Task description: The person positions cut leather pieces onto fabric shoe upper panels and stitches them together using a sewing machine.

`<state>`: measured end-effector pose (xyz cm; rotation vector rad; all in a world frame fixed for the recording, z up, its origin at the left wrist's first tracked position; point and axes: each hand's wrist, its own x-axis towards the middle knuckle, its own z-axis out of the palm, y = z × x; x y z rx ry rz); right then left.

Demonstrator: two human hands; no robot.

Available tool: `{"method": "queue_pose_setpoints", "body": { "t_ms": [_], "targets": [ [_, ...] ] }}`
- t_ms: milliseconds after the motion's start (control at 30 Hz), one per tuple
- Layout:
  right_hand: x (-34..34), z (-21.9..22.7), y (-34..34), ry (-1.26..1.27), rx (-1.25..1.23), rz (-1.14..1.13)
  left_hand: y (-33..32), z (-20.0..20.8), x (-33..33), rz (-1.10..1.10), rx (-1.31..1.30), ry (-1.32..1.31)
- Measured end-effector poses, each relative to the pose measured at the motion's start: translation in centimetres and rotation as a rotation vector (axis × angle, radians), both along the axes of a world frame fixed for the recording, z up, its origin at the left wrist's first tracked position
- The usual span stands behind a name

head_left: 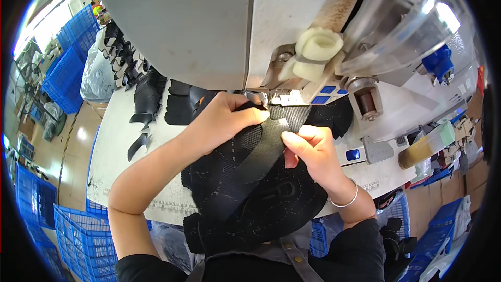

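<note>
A black mesh fabric piece with a smooth black strip point(266, 152) lies under the needle area of a sewing machine point(209, 31). My left hand point(229, 117) pinches the work close to the presser foot point(267, 102), thumb and fingers together on its upper left edge. On the right side, my right hand point(310, 151) pinches the edge of the strip between thumb and forefinger. More of the black fabric point(261, 203) hangs over the table's front edge toward my lap. The machine's light brightens the spot at the needle.
Several stacked curved black pieces point(148, 99) lie on the white table point(112, 162) at the left, with one loose piece point(138, 146) nearer. A thread bobbin point(367, 102) sits right of the needle. Blue crates point(83, 240) stand on the floor at both sides.
</note>
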<state>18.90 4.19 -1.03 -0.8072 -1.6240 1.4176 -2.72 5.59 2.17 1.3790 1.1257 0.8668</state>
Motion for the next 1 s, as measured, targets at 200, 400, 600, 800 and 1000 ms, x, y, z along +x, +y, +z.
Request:
{"method": "queue_pose_setpoints", "body": {
  "t_ms": [200, 400, 600, 800, 1000],
  "targets": [
    [0.8, 0.5, 1.0, -0.072, 0.086, -0.046, -0.9, -0.3, 0.6, -0.02, 0.223, 0.057],
    [0.0, 1.4, 1.3, -0.116, 0.047, -0.045, 0.4, 0.9, -0.4, -0.07, 0.156, 0.044],
    [-0.2, 1.4, 1.3, -0.094, 0.009, -0.035, -0.4, 2.2, -1.0, 0.085, 0.412, 0.42],
    [-0.7, 1.3, 1.0, -0.09, 0.037, -0.06, -4.9, 0.4, -0.3, 0.233, 1.223, 0.695],
    [-0.2, 0.8, 0.6, -0.052, 0.004, 0.007, -5.1, -2.9, 2.6, 0.293, 1.492, 1.051]
  ]
}}
